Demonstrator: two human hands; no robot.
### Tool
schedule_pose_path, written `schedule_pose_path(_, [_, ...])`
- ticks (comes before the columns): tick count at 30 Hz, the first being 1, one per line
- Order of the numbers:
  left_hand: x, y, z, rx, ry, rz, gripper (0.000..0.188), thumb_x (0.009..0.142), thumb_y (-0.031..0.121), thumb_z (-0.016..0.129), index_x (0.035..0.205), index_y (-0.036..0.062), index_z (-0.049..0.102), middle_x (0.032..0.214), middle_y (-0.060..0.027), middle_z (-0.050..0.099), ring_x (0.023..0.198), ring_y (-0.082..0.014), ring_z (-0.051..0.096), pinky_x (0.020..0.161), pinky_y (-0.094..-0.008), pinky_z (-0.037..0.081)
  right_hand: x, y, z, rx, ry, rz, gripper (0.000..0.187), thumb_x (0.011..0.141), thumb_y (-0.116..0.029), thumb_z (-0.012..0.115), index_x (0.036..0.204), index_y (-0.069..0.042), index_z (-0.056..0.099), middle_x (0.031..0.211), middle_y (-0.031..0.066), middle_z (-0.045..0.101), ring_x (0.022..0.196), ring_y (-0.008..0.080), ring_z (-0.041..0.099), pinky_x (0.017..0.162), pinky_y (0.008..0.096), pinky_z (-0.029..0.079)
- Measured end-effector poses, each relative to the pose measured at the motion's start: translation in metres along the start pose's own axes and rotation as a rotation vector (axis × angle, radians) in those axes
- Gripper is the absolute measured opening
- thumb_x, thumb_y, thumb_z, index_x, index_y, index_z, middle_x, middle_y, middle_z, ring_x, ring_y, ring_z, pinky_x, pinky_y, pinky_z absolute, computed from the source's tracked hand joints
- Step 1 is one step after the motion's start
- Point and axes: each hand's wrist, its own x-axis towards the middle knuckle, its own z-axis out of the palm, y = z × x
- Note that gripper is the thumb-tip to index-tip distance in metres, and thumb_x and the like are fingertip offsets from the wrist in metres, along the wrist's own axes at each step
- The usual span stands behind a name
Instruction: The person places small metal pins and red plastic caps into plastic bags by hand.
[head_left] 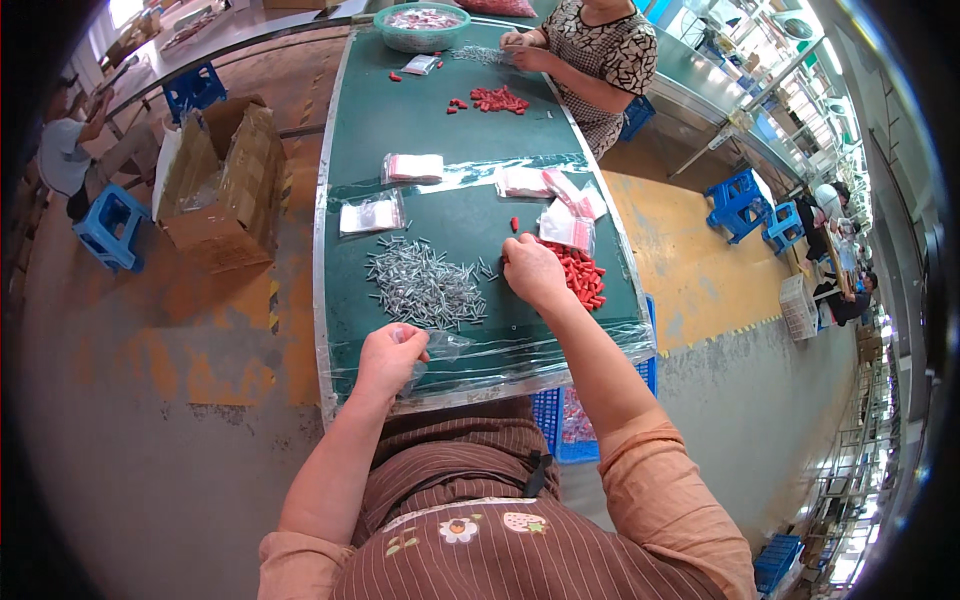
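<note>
My left hand (392, 358) is closed in a pinch on a small clear plastic bag (448, 345), held low at the near edge of the green-topped table. Just beyond it lies a loose heap of silver screws (425, 287). My right hand (533, 270) rests at the left side of a pile of red plastic wall plugs (588, 278). Its fingers are drawn together, and what they hold, if anything, is hidden. One single red plug (515, 223) lies just past the fingertips.
Stacks of small zip bags (412, 168) lie across the middle of the table (400, 110). A co-worker (600, 60) handles screws at the far right, near another red pile (498, 100) and a green basin (421, 38). A blue crate (548, 415) stands below the near edge.
</note>
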Motion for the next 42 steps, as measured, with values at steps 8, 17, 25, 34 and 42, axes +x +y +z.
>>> schedule_pose_path(8, [0.003, -0.004, -0.002, -0.057, -0.058, 0.013, 0.011, 0.082, 0.015, 0.064, 0.083, 0.0043, 0.063, 0.068, -0.0016, 0.061, 0.050, -0.0054, 0.042, 0.044, -0.0223, 0.032, -0.005, -0.002, -0.023, -0.051, -0.170, 0.013, 0.014, 0.079, -0.012, 0.055, 0.088, -0.002, 0.059, 0.090, 0.0202, 0.063, 0.084, 0.0356, 0.064, 0.073, 0.0445, 0.051])
schedule_pose_path(17, [0.003, -0.003, 0.008, 0.172, 0.065, 0.130, 0.014, 0.079, 0.016, 0.064, 0.078, 0.0015, 0.064, 0.066, -0.0056, 0.064, 0.060, -0.0121, 0.058, 0.058, -0.0284, 0.045, -0.024, -0.005, -0.037, 0.377, -0.037, 0.015, 0.017, 0.076, -0.009, 0.060, 0.092, -0.003, 0.060, 0.083, 0.0166, 0.064, 0.078, 0.0312, 0.064, 0.071, 0.0405, 0.051])
schedule_pose_path(25, [0.003, 0.003, 0.031, 0.270, 0.007, 0.234, 0.017, 0.078, 0.017, 0.066, 0.078, 0.0012, 0.063, 0.067, -0.0076, 0.064, 0.060, -0.0150, 0.060, 0.059, -0.0305, 0.047, -0.080, -0.075, -0.060, 0.965, -0.030, -0.259, 0.019, 0.074, -0.001, 0.067, 0.090, -0.003, 0.058, 0.084, 0.0066, 0.057, 0.072, 0.0160, 0.060, 0.064, 0.0276, 0.049])
schedule_pose_path(34, [0.008, -0.008, 0.036, 0.023, -0.090, 0.215, 0.015, 0.080, 0.015, 0.065, 0.079, 0.0001, 0.062, 0.066, -0.0052, 0.064, 0.059, -0.0100, 0.057, 0.056, -0.0278, 0.046, -0.088, -0.069, -0.060, 0.552, 0.088, -0.468, 0.015, 0.073, -0.008, 0.068, 0.086, -0.005, 0.059, 0.090, 0.0094, 0.059, 0.088, 0.0283, 0.057, 0.077, 0.0373, 0.047])
schedule_pose_path(42, [-0.002, 0.002, 0.035, 0.172, -0.032, 0.237, 0.016, 0.079, 0.016, 0.064, 0.079, 0.0003, 0.063, 0.066, -0.0066, 0.064, 0.058, -0.0112, 0.056, 0.057, -0.0288, 0.046, -0.093, -0.065, -0.064, 0.514, 0.038, -0.414, 0.013, 0.073, -0.006, 0.066, 0.085, -0.005, 0.062, 0.096, 0.0104, 0.060, 0.093, 0.0288, 0.056, 0.081, 0.0384, 0.046])
